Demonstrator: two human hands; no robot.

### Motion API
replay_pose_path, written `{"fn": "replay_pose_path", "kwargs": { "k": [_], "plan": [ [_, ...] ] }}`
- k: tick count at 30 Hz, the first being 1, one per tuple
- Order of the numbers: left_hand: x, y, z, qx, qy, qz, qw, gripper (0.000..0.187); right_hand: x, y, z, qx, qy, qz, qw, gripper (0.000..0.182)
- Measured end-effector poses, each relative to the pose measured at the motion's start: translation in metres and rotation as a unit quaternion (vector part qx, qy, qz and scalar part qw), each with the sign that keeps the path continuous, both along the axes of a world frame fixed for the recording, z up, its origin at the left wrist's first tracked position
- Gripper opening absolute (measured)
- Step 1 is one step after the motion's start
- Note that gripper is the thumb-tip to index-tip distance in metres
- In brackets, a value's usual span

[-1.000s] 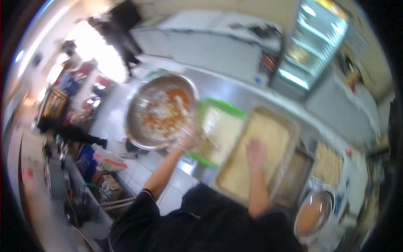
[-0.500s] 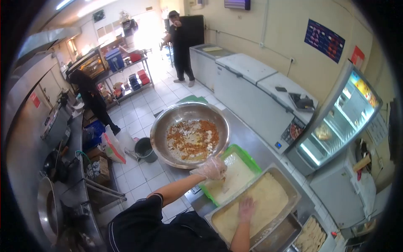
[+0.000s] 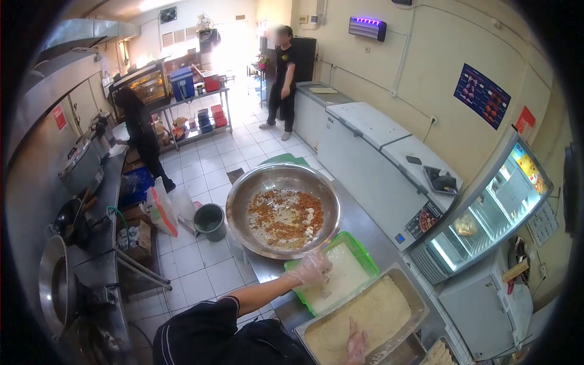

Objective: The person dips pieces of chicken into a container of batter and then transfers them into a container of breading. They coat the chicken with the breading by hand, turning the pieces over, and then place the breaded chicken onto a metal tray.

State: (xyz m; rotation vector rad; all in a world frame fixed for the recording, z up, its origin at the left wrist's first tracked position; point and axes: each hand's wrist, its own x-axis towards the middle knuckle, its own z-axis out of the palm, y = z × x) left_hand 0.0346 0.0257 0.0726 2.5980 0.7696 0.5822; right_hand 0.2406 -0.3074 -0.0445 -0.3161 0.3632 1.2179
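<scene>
My left hand [image 3: 313, 268], in a clear plastic glove, is over the near left part of a green tray [image 3: 351, 267] of pale, whitish liquid. Its fingers are bent together around something too small to make out. My right hand [image 3: 357, 344] lies with its fingers spread on the pale powder [image 3: 371, 313] that fills a deep metal pan [image 3: 409, 291]. Beyond the green tray stands a large, round steel bowl [image 3: 236, 228], with reddish-brown and white seasoning [image 3: 285, 214] spread over its bottom.
At the pan's lower right is a tray of pale pieces [image 3: 439, 354]. A grey bucket [image 3: 209, 221] stands on the floor at the left. White chest freezers [image 3: 371, 152] and a lit display fridge [image 3: 486, 204] line the right. Two people [image 3: 285, 85], [image 3: 141, 131] stand farther back.
The view has tilted and shifted. My right hand has moved nearer to me across the powder. My left hand stays over the green tray. The far person's raised arm has come down.
</scene>
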Motion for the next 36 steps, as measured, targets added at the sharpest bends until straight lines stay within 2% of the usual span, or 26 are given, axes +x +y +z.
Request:
{"fn": "replay_pose_path", "kwargs": {
  "k": [1, 3, 7, 10, 13, 14, 15, 17, 18, 19, 22, 25, 28, 31, 33, 34, 35, 36],
  "plan": [
    [-0.003, -0.004, 0.002, -0.001, -0.01, -0.001, 1.0, 0.023, -0.007, 0.004, 0.013, -0.055, -0.039, -0.01, 0.998, 0.085],
    [-0.007, -0.013, 0.006, -0.003, -0.031, -0.003, 1.0, 0.025, -0.008, -0.001, -0.005, -0.069, -0.152, 0.027, 0.986, 0.087],
    [-0.007, -0.027, 0.003, -0.02, -0.05, -0.003, 0.999, 0.028, 0.011, -0.044, -0.085, -0.096, -0.372, 0.102, 0.918, 0.093],
    [-0.006, -0.04, 0.001, -0.011, -0.04, -0.004, 0.999, 0.03, 0.013, -0.023, -0.067, -0.007, -0.146, 0.022, 0.989, 0.066],
    [-0.005, -0.046, 0.0, 0.001, -0.033, 0.007, 0.999, 0.03, -0.006, -0.017, -0.013, -0.216, -0.297, 0.028, 0.93, 0.05],
    [-0.006, -0.05, -0.002, 0.008, -0.046, 0.016, 0.999, 0.03, 0.007, -0.024, -0.041, -0.191, -0.366, 0.06, 0.909, 0.052],
    [-0.005, -0.053, -0.003, 0.015, -0.059, 0.024, 0.998, 0.03, 0.009, -0.03, -0.036, -0.181, -0.338, 0.065, 0.921, 0.055],
    [-0.004, -0.068, 0.005, -0.02, -0.021, 0.029, 0.999, 0.031, -0.003, -0.032, 0.021, -0.14, -0.149, 0.075, 0.976, 0.06],
    [-0.005, -0.067, 0.012, -0.03, -0.001, 0.034, 0.999, 0.031, -0.009, -0.036, 0.047, -0.122, -0.096, 0.079, 0.985, 0.062],
    [-0.005, -0.068, 0.013, -0.01, -0.009, 0.047, 0.999, 0.031, -0.017, -0.038, 0.073, -0.097, -0.082, 0.082, 0.988, 0.065],
    [0.003, -0.078, 0.003, 0.045, -0.044, 0.075, 0.995, 0.03, -0.026, -0.064, 0.105, 0.014, -0.159, 0.089, 0.983, 0.072],
    [0.005, -0.09, 0.005, -0.04, 0.008, 0.068, 0.997, 0.028, -0.026, -0.072, 0.116, 0.019, -0.204, 0.123, 0.971, 0.066],
    [0.006, -0.099, 0.015, -0.029, -0.004, 0.078, 0.997, 0.026, -0.004, -0.063, 0.071, 0.157, -0.232, 0.151, 0.948, 0.063],
    [0.007, -0.11, 0.015, 0.011, -0.04, 0.087, 0.995, 0.024, 0.026, -0.062, 0.005, 0.145, -0.109, 0.179, 0.967, 0.072],
    [0.006, -0.113, 0.017, 0.02, -0.065, 0.082, 0.994, 0.023, 0.036, -0.064, -0.047, 0.129, -0.19, 0.206, 0.951, 0.073],
    [0.005, -0.114, 0.02, 0.026, -0.078, 0.079, 0.993, 0.022, 0.037, -0.062, -0.053, 0.123, -0.231, 0.218, 0.94, 0.074],
    [0.005, -0.114, 0.023, 0.032, -0.077, 0.082, 0.993, 0.022, 0.043, -0.063, -0.058, 0.125, 0.0, 0.217, 0.968, 0.073],
    [0.005, -0.116, 0.027, 0.037, -0.076, 0.085, 0.993, 0.022, 0.047, -0.066, -0.057, 0.12, 0.232, 0.205, 0.943, 0.072]
  ]
}}
